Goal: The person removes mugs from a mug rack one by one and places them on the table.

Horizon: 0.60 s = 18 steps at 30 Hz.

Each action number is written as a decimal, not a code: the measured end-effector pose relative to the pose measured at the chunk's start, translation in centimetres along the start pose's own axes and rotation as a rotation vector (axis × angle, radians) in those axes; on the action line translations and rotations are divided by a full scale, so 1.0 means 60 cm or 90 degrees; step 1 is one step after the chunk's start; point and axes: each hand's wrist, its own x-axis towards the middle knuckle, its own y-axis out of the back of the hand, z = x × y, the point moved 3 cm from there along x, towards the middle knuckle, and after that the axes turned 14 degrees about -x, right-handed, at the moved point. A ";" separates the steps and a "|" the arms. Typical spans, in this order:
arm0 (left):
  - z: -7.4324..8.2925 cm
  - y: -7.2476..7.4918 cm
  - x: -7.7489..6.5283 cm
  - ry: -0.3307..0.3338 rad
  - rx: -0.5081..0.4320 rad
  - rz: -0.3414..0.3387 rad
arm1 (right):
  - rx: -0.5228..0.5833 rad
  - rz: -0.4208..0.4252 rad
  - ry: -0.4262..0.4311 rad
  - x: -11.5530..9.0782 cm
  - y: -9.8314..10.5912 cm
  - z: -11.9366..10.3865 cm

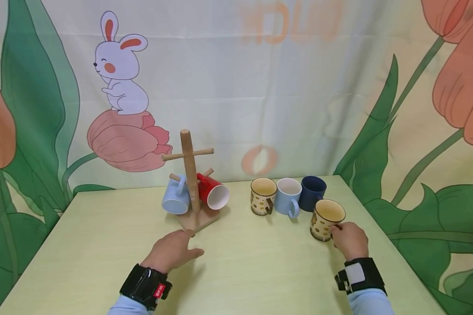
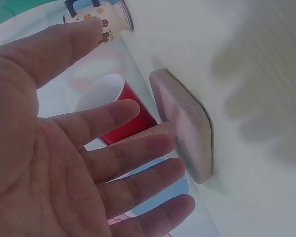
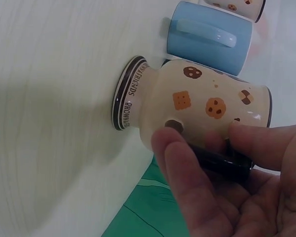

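Note:
My right hand (image 1: 351,240) pinches the dark handle of a cream mug (image 1: 322,225) with a cookie pattern, held upright over the table's right side. The right wrist view shows thumb and fingers around the handle (image 3: 219,163). My left hand (image 1: 171,251), fingers spread, is just in front of the wooden mug tree (image 1: 190,170), its fingertips close to the base (image 2: 187,123) and holding nothing. On the tree's lower pegs hang a light blue mug (image 1: 174,201) at the left and a red mug (image 1: 209,192) at the right, both tilted mouth-down. Its upper pegs are bare.
Three mugs stand in a row toward the table's back right: another cookie-patterned cream mug (image 1: 259,201), a light blue one (image 1: 285,201) and a navy one (image 1: 310,197). Behind the pale table (image 1: 256,271) hangs a printed cloth (image 1: 220,87) with a rabbit and tulips.

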 end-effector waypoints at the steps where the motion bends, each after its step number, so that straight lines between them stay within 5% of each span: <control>1: 0.000 0.000 0.000 -0.001 -0.001 0.001 | 0.001 0.001 -0.003 0.001 -0.001 0.001; 11: 0.001 -0.002 -0.002 -0.016 0.002 0.006 | 0.021 -0.009 -0.034 0.003 -0.006 0.002; 18: -0.005 -0.003 0.000 0.007 0.004 0.000 | -0.031 -0.006 -0.064 -0.004 0.002 -0.002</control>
